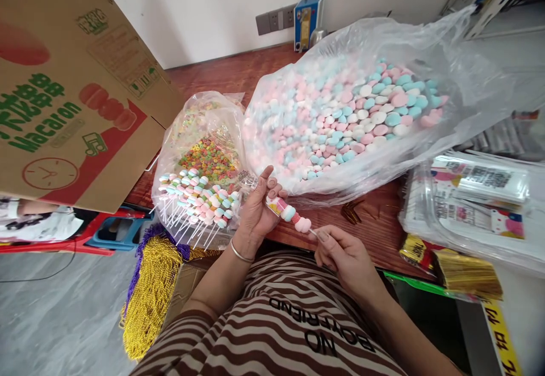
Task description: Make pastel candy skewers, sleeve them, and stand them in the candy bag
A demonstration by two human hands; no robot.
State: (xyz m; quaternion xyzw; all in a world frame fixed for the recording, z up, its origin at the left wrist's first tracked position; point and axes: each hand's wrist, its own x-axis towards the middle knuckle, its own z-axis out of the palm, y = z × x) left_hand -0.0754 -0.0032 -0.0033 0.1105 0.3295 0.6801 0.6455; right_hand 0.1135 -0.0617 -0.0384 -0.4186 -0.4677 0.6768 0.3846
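Observation:
Between my hands is a marshmallow skewer [288,213] in clear wrapping with a printed label, its candies pink, white and pale blue. My left hand [258,208] is closed around its upper end, thumb pointing up. With thumb and fingers, my right hand [347,254] pinches the stick at the lower end. Left of my left hand, a pile of marshmallow skewers [200,197] lies with white sticks toward me, in front of a clear bag of colourful ring candies [208,157]. Just beyond my hands a big clear bag [464,89] holds many pink, blue and white marshmallows [361,115].
A large Macaron cardboard box [63,109] stands at the left. On the right are clear plastic packages [468,194] and a bundle of gold twist ties [468,274]. Some loose gold ties [351,213] lie on the table [378,222]. Gold beaded strings [153,296] hang lower left.

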